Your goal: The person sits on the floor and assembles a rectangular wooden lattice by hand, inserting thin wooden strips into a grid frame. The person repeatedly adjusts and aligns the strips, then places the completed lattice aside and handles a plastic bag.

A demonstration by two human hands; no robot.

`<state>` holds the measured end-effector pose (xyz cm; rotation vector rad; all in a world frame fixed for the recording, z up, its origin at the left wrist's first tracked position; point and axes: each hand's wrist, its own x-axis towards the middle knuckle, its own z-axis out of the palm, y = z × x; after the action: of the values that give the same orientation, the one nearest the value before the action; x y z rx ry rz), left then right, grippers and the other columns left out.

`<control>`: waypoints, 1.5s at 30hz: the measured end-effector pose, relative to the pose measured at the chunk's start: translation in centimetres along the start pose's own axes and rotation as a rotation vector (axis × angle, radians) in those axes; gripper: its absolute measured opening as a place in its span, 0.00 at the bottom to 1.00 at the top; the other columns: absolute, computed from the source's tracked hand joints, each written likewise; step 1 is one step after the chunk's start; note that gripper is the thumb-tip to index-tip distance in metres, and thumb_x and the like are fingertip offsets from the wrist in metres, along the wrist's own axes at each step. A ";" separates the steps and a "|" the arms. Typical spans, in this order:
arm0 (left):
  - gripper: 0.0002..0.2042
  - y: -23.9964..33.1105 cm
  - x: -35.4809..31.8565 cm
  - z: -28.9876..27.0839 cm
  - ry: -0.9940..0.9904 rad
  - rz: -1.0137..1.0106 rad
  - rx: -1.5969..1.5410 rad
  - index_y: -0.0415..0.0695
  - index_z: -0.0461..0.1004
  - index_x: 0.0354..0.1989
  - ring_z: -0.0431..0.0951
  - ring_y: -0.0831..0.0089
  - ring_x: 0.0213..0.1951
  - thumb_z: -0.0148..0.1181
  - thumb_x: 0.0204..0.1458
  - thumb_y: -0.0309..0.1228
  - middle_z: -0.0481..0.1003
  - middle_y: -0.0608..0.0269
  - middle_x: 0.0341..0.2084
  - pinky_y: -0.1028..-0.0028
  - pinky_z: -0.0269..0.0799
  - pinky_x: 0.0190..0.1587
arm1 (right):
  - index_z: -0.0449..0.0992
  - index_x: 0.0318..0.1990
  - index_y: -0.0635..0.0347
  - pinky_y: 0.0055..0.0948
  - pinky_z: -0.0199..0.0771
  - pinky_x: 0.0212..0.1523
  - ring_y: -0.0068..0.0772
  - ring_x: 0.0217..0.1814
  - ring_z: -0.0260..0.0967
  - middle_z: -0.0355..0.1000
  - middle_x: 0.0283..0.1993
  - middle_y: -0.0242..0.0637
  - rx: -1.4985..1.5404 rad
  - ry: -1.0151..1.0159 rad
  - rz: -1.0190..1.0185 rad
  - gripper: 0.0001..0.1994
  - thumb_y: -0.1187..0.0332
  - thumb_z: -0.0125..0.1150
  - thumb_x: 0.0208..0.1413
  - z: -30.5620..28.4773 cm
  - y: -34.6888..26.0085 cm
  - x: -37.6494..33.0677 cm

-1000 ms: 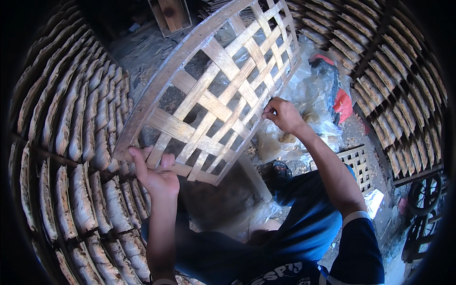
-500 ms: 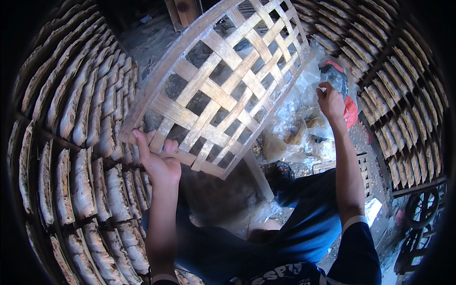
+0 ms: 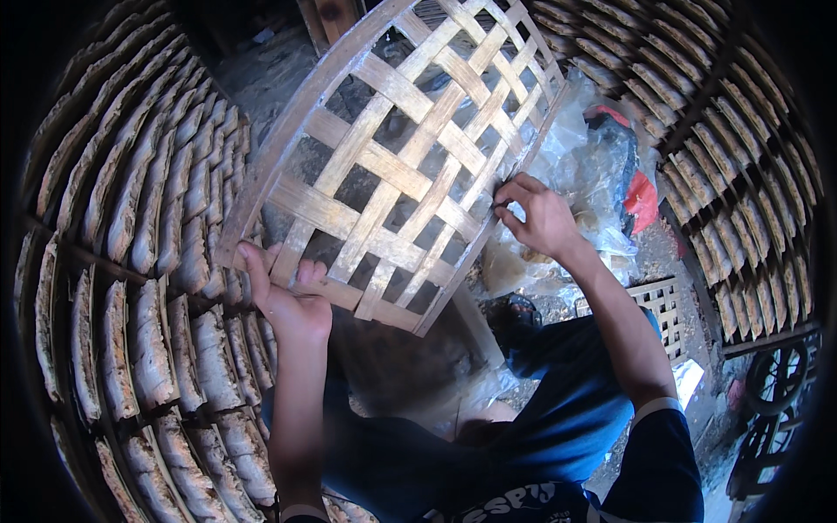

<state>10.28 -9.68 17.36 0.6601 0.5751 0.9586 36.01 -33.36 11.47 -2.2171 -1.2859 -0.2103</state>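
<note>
A woven bamboo rack [image 3: 403, 168], an open lattice of flat strips in a wooden frame, is held up tilted before me. My left hand [image 3: 295, 296] grips its near left corner, the thumb on one side and the fingers curled around the frame. At the rack's right rail is my right hand [image 3: 539, 213], its thumb and fingertips pinched together against or just beside the edge. Whatever lies in that pinch is too small and dark to make out.
Tall racks of stacked, curved, rough-edged pale pieces stand at the left [image 3: 153, 349] and right [image 3: 724, 209]. Crumpled clear plastic bags [image 3: 593, 166] and a red bag [image 3: 642, 204] lie on the floor. Another lattice rack [image 3: 670, 315] lies beside my leg. A wheel [image 3: 779, 379] stands at the far right.
My right hand has moved left and a little down, from the air above the plastic bags to the rack's right rail. My left hand keeps its grip, and the rack has shifted slightly.
</note>
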 end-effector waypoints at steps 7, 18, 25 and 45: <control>0.26 0.0 -0.4 0.2 -0.047 -0.007 -0.003 0.46 0.68 0.37 0.64 0.73 0.22 0.57 0.58 0.60 0.65 0.69 0.23 0.71 0.60 0.31 | 0.77 0.38 0.56 0.43 0.78 0.41 0.49 0.43 0.76 0.74 0.42 0.38 -0.115 0.004 0.014 0.07 0.68 0.65 0.52 2.0 -1.3 -0.5; 0.27 -0.1 -1.0 0.3 -0.039 0.002 0.006 0.44 0.69 0.38 0.65 0.72 0.21 0.57 0.58 0.60 0.66 0.69 0.22 0.70 0.61 0.31 | 0.78 0.37 0.57 0.42 0.78 0.40 0.47 0.39 0.77 0.75 0.40 0.39 0.130 -0.189 0.082 0.06 0.70 0.65 0.52 3.8 -2.6 -1.6; 0.26 -0.2 -0.8 0.5 -0.046 0.020 -0.006 0.44 0.68 0.38 0.64 0.73 0.22 0.57 0.59 0.60 0.65 0.69 0.22 0.70 0.61 0.31 | 0.77 0.38 0.54 0.44 0.79 0.40 0.48 0.39 0.77 0.72 0.39 0.38 0.052 -0.182 0.032 0.07 0.67 0.66 0.53 4.6 -6.1 -2.9; 0.22 -0.5 0.6 -0.2 0.028 -0.101 -0.081 0.49 0.67 0.38 0.62 0.76 0.22 0.56 0.61 0.57 0.64 0.73 0.23 0.72 0.60 0.30 | 0.76 0.37 0.63 0.33 0.77 0.45 0.31 0.38 0.79 0.80 0.43 0.46 0.546 0.079 0.340 0.09 0.66 0.67 0.58 1.3 2.2 1.2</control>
<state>10.70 -9.36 16.78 0.5417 0.5858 0.8926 38.32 -32.59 9.96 -1.8843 -0.7833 0.1662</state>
